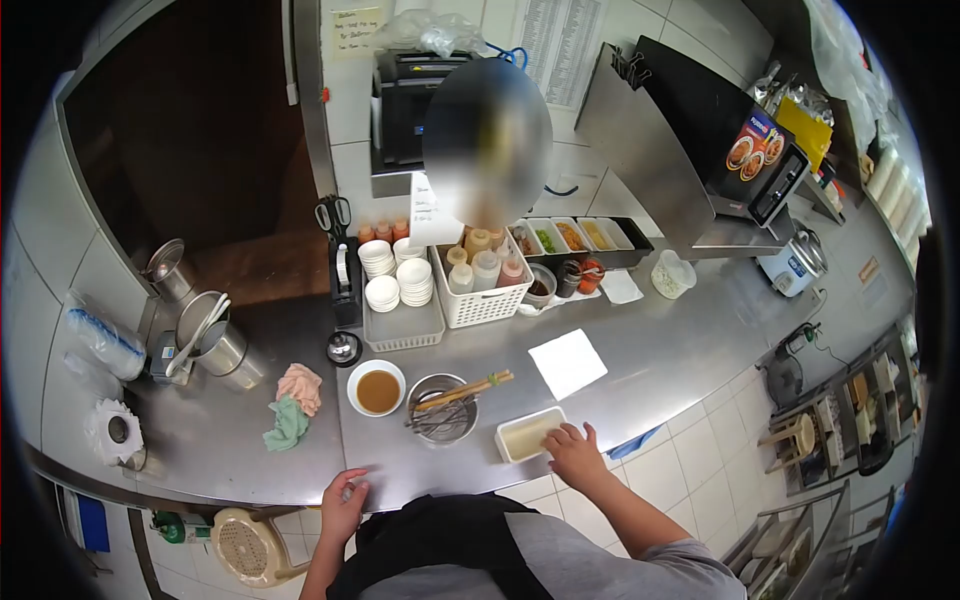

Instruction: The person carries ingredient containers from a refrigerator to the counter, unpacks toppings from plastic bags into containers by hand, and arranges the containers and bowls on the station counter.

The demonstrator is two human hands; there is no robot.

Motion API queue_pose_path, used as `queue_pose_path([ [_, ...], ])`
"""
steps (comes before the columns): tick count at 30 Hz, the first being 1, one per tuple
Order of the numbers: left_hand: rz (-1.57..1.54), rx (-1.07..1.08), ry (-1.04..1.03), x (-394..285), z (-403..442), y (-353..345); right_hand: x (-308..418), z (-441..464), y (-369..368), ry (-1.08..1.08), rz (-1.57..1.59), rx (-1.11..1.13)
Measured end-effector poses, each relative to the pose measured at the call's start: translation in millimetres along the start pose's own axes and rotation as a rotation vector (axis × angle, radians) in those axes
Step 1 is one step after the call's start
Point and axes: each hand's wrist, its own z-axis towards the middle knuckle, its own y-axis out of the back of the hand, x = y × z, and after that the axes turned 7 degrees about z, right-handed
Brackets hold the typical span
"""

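My left hand (344,503) is at the front edge of the steel counter, its fingers curled together. Something small and greyish may be between them, too small to name. Over the right end of a white rectangular container (508,452) with a pale filling is my right hand (577,456), fingers apart, fingertips at the rim. Left of that container stands a metal bowl (440,435) with tongs-like metal wires and a light wooden handle (465,391) lying across it. A white bowl of brown sauce (378,391) sits further left.
Pink and green cloths (291,405) lie on the left. Behind are stacked white dishes (382,293), a basket of squeeze bottles (487,310) and a topping tray (632,242). A white paper sheet (567,364) lies right of centre. A rice cooker (792,267) stands far right.
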Motion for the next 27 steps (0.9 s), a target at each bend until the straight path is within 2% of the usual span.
queue_pose_path([
  [2,0.022,-0.019,-0.009,5.4,4.5,-18.4,-39.6,-8.0,-1.2,-0.020,-0.008,0.323],
  [3,0.041,-0.030,-0.020,6.9,7.7,-28.1,-56.5,-9.4,-1.3,-0.009,-0.008,0.322],
  [5,0.053,-0.054,-0.027,-8.0,8.2,-47.9,-82.5,-4.4,10.6,-0.085,0.345,0.191],
  [7,0.074,-0.072,-0.027,-14.6,10.8,-62.3,-125.3,4.3,4.5,-0.076,0.538,0.016],
  [8,0.139,-0.085,-0.029,-12.7,10.6,-68.2,-142.2,14.3,11.5,-0.079,0.562,-0.119],
  [9,0.205,-0.097,-0.028,-10.2,8.9,-73.2,-156.9,26.6,19.5,-0.272,0.539,-0.126],
  [10,0.206,-0.102,-0.019,-8.5,5.6,-76.8,-183.9,37.4,19.4,-0.323,0.547,-0.127],
  [14,0.217,-0.176,0.075,-2.8,-10.4,-83.0,-270.1,94.9,28.5,-0.411,0.555,-0.426],
  [16,0.163,-0.220,0.091,20.0,-14.1,-81.7,-311.4,124.8,18.6,-0.371,0.475,-0.606],
  [18,0.202,-0.247,0.128,21.5,-19.0,-81.7,-352.6,157.2,10.4,-0.604,0.437,-0.550],
  [19,0.240,-0.266,0.159,21.6,-20.0,-82.5,-378.3,175.1,-3.3,-0.599,0.441,-0.545],
  [21,0.240,-0.279,0.190,23.0,-19.9,-85.3,-429.8,201.3,-31.1,-0.623,0.147,-0.491],
  [25,0.362,-0.310,0.214,10.8,-14.4,-87.5,-499.6,200.7,-38.8,-0.614,0.229,-0.609],
  [26,0.382,-0.311,0.241,8.3,-15.2,-86.0,-504.7,214.5,-48.1,-0.590,0.273,-0.642],
  [27,0.489,-0.325,0.178,3.2,-14.4,-84.8,-501.5,235.7,-60.7,-0.555,0.326,-0.669],
])
